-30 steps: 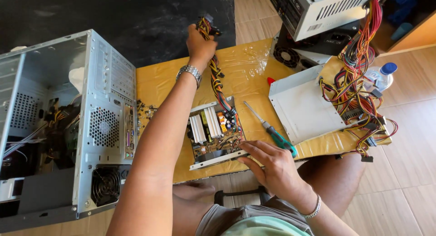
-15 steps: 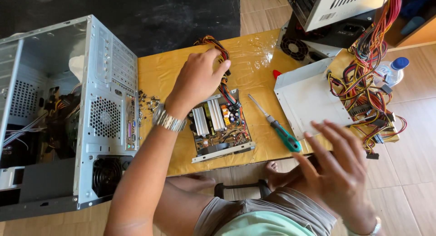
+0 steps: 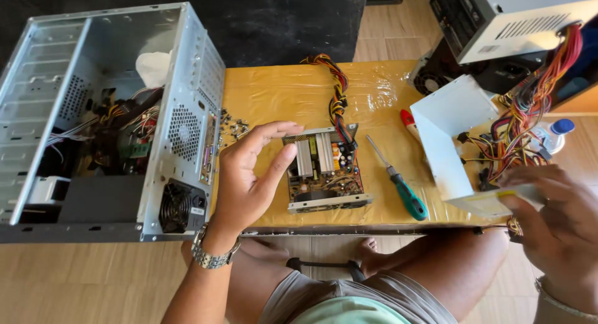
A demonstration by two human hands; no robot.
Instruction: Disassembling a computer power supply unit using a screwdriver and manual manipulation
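Observation:
An opened power supply board (image 3: pixel 324 169) with grey heat sinks lies in its metal tray on the yellow table (image 3: pixel 274 93). Its braided cable bundle (image 3: pixel 338 90) runs away from me across the table. My left hand (image 3: pixel 249 174) hovers just left of the board, fingers spread and holding nothing, with a metal watch on its wrist. My right hand (image 3: pixel 554 227) grips the near corner of a white metal cover (image 3: pixel 451 134) at the table's right end.
An open grey computer case (image 3: pixel 180 112) stands at the left, with loose screws (image 3: pixel 233 128) beside it. A green-handled screwdriver (image 3: pixel 398 187) lies right of the board. Tangled coloured wires (image 3: pixel 523 118), a water bottle (image 3: pixel 554 134) and more cases (image 3: pixel 498 25) crowd the right.
My left hand let go of the cable bundle and came back beside the board. My right hand moved right from the board's front edge and took hold of the white cover.

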